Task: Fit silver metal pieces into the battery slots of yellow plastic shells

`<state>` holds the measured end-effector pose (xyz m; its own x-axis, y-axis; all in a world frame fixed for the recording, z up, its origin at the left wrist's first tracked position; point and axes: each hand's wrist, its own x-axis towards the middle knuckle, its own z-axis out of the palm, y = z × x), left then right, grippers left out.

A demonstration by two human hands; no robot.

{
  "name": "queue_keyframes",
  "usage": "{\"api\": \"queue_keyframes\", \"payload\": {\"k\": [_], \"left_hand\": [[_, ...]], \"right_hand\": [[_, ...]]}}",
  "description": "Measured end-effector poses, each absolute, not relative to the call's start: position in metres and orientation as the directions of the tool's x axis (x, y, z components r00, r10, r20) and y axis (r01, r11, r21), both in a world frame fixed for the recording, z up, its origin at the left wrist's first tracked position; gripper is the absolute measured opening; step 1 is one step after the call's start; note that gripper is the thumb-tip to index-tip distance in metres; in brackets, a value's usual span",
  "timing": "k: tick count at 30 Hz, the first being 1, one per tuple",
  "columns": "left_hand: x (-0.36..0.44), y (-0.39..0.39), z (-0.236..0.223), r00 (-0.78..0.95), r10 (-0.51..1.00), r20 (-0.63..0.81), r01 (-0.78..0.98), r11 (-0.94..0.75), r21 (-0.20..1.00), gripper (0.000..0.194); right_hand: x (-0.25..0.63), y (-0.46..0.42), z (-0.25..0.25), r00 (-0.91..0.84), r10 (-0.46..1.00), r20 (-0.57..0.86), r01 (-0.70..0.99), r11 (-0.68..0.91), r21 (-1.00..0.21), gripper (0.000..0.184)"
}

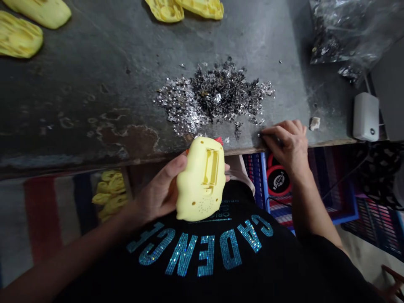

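1. Yellow plastic shell (200, 181) is held just behind table edge (94, 165), long axis pointing fwd to table.
2. L hand (158, 193) clamped on shell, nearer to it.
3. R hand (285, 147) apart, on edge, beside metal bits (214, 94); pinch unclear.

Two hands (158, 193); one yellow plastic shell (200, 181) held; four shells (19, 35) on bench (94, 126); perhaps six shells (110, 193) below.
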<state>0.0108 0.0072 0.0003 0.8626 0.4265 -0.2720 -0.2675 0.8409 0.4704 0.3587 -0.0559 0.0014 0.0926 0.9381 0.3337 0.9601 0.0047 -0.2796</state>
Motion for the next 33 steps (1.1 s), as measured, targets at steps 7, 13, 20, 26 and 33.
{"api": "queue_keyframes", "payload": {"k": [7, 13, 20, 26, 33], "left_hand": [[0.024, 0.008, 0.013, 0.866, 0.386, -0.319, -0.241, 0.88, 0.409, 0.062], [0.028, 0.006, 0.017, 0.848, 0.402, -0.345, -0.229, 0.866, 0.445, 0.071], [0.026, 0.0, 0.019, 0.868, 0.379, -0.32, -0.197, 0.855, 0.479, 0.095], [0.024, -0.004, 0.023, 0.886, 0.369, -0.282, -0.193, 0.844, 0.501, 0.097], [0.023, -0.005, 0.017, 0.917, 0.303, -0.26, -0.159, 0.874, 0.459, 0.094]], "right_hand": [[0.372, -0.053, 0.001, -0.015, 0.937, 0.349, 0.97, 0.098, -0.223, 0.01], [0.363, -0.053, 0.015, -0.049, 0.888, 0.458, 0.957, 0.173, -0.234, 0.007], [0.29, -0.052, 0.066, -0.159, 0.896, 0.415, 0.617, 0.419, -0.666, 0.019], [0.278, -0.042, 0.065, -0.276, 0.841, 0.466, 0.644, 0.522, -0.56, 0.008], [0.282, -0.048, 0.073, -0.389, 0.805, 0.448, 0.746, 0.561, -0.36, 0.014]]}}
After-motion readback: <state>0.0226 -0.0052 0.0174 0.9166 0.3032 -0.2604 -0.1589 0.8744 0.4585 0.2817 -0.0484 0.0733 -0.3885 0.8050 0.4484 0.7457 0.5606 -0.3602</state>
